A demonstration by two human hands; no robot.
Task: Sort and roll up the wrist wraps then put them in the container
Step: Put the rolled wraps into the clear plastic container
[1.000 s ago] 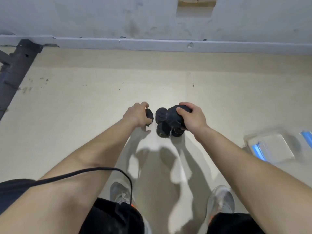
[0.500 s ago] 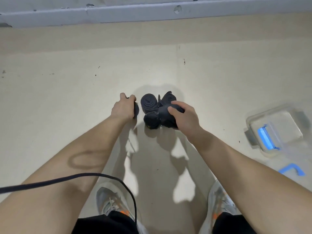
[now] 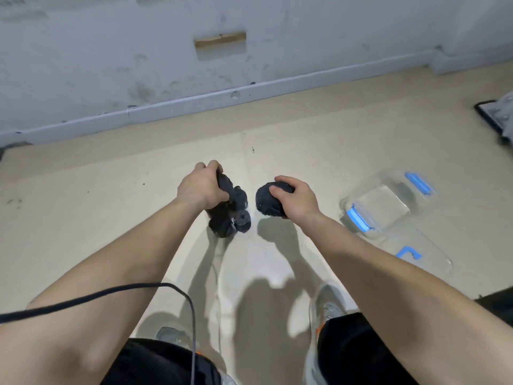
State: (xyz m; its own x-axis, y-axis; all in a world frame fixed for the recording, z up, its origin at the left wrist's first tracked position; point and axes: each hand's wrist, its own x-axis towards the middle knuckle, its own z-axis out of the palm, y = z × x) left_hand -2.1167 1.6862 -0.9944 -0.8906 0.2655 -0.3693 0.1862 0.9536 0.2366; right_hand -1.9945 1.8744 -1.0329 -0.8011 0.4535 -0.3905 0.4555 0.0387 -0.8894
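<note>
My left hand (image 3: 201, 187) grips a bunch of black rolled wrist wraps (image 3: 230, 215) held above the beige floor; several rolls hang below the fist. My right hand (image 3: 297, 198) grips a single black rolled wrap (image 3: 268, 200), a short gap to the right of the bunch. The clear plastic container (image 3: 388, 204) with blue clips lies open on the floor to the right of my right hand, with nothing visible inside. Its clear lid (image 3: 413, 254) lies just in front of it.
A grey wall with a white skirting board (image 3: 194, 102) runs across the back. A dark object (image 3: 497, 118) sits at the far right edge. My two shoes (image 3: 330, 304) stand below, and a black cable (image 3: 111, 294) crosses my left forearm.
The bunch of rolls has passed from my right hand to my left hand. My right hand now holds one roll alone and has moved right, toward the container. The view tilted up.
</note>
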